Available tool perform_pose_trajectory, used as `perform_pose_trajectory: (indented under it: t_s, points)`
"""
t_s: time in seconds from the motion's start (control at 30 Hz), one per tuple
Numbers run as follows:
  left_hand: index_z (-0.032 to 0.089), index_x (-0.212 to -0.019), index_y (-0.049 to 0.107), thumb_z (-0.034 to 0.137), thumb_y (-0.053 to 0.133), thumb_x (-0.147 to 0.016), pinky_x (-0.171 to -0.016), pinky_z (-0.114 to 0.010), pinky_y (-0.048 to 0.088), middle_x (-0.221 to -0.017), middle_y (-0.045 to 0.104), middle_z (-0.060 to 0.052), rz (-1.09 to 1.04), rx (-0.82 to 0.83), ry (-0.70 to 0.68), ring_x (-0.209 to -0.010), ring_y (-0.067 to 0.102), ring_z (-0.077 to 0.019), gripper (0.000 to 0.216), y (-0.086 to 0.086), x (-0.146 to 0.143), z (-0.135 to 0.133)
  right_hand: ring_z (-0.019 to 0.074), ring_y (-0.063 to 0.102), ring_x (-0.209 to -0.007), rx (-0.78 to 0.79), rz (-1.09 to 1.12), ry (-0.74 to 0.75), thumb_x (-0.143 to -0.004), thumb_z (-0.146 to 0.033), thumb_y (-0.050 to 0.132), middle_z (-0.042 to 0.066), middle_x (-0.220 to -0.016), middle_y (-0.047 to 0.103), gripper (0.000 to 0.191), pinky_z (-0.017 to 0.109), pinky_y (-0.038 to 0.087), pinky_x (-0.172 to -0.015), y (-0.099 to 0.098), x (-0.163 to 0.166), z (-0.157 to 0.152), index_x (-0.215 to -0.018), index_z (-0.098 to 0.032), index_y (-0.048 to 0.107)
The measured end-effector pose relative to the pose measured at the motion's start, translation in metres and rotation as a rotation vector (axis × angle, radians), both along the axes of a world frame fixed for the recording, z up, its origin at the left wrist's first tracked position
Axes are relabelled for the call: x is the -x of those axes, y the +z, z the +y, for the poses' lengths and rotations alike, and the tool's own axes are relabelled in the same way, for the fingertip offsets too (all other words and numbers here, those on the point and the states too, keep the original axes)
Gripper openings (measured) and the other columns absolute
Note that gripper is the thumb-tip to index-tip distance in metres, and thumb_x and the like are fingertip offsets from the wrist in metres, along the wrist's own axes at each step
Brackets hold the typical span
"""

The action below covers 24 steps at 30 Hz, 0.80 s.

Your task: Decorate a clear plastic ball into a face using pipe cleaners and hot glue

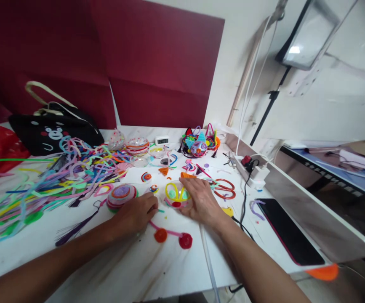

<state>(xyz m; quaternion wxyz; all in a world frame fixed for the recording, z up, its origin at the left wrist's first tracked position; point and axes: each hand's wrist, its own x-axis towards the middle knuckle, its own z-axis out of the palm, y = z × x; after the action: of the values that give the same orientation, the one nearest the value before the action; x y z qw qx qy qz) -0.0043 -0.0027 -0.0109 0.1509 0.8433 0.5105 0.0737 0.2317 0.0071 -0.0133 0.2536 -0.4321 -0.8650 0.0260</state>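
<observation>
My right hand (pixel 203 200) grips the side of a clear plastic dome (pixel 177 195) with its thumb and fingers. Yellow pipe-cleaner loops, pale green coils and a red spot decorate the dome. To the left, my left hand (pixel 138 212) rests low over the table with its fingers curled in; whatever they pinch is hidden. A pink pipe cleaner (pixel 169 232) comes out beside that hand, with an orange coiled disc (pixel 161 235) and a red coiled disc (pixel 185 240) along it. Behind my left wrist sits a ball wrapped in coloured pipe cleaners (pixel 121 194).
Loose pipe cleaners (pixel 46 185) are heaped at left, near a black bag (pixel 56 134). Orange-handled scissors (pixel 225 189), a yellow glue gun (pixel 228 211) with a cord and a phone (pixel 289 231) lie at right. Finished decorated balls (pixel 199 143) stand at the back by a power strip (pixel 248 172).
</observation>
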Motion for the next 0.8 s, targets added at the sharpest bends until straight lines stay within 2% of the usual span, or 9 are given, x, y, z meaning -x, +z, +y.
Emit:
perform_pose_trajectory:
  t_s: [0.13, 0.3, 0.57, 0.8]
  points:
    - [0.020, -0.078, 0.053, 0.025, 0.036, -0.090, -0.066, -0.030, 0.039, -0.085, 0.059, -0.004, 0.004, -0.028, -0.041, -0.075, 0.057, -0.0185, 0.022, -0.003, 0.001, 0.004, 0.0324, 0.049, -0.119, 0.001, 0.004, -0.008, -0.070, -0.039, 0.073, 0.019, -0.134, 0.055, 0.079, 0.048, 0.035, -0.099, 0.000, 0.001, 0.000, -0.138, -0.010, 0.044]
    - [0.020, -0.077, 0.052, 0.031, 0.032, -0.094, -0.067, -0.031, 0.040, -0.083, 0.058, -0.004, -0.117, -0.024, -0.090, -0.071, 0.055, -0.0181, 0.028, -0.005, 0.003, 0.005, 0.0326, 0.049, -0.119, 0.014, 0.004, -0.019, -0.070, -0.039, 0.073, 0.018, -0.133, 0.056, 0.079, 0.048, 0.036, -0.098, 0.003, 0.001, 0.000, -0.139, -0.012, 0.043]
    - [0.023, -0.078, 0.050, 0.030, 0.039, -0.088, -0.057, -0.025, 0.038, -0.066, 0.060, 0.003, -0.286, -0.043, -0.056, -0.059, 0.055, -0.0142, 0.017, -0.023, 0.011, 0.004, 0.0321, 0.052, -0.116, -0.001, 0.070, -0.028, -0.069, -0.036, 0.074, 0.015, -0.132, 0.056, 0.079, 0.048, 0.038, -0.097, 0.001, 0.001, 0.001, -0.139, -0.018, 0.043]
    - [0.027, -0.103, 0.062, 0.031, 0.047, -0.090, -0.073, -0.023, 0.049, -0.087, 0.073, 0.000, -0.582, -0.061, -0.024, -0.079, 0.067, -0.0168, 0.020, -0.039, 0.018, -0.001, 0.0323, 0.053, -0.115, -0.015, 0.063, -0.014, -0.066, -0.033, 0.076, 0.017, -0.126, 0.059, 0.078, 0.050, 0.039, -0.098, -0.004, 0.004, 0.001, -0.135, -0.014, 0.045]
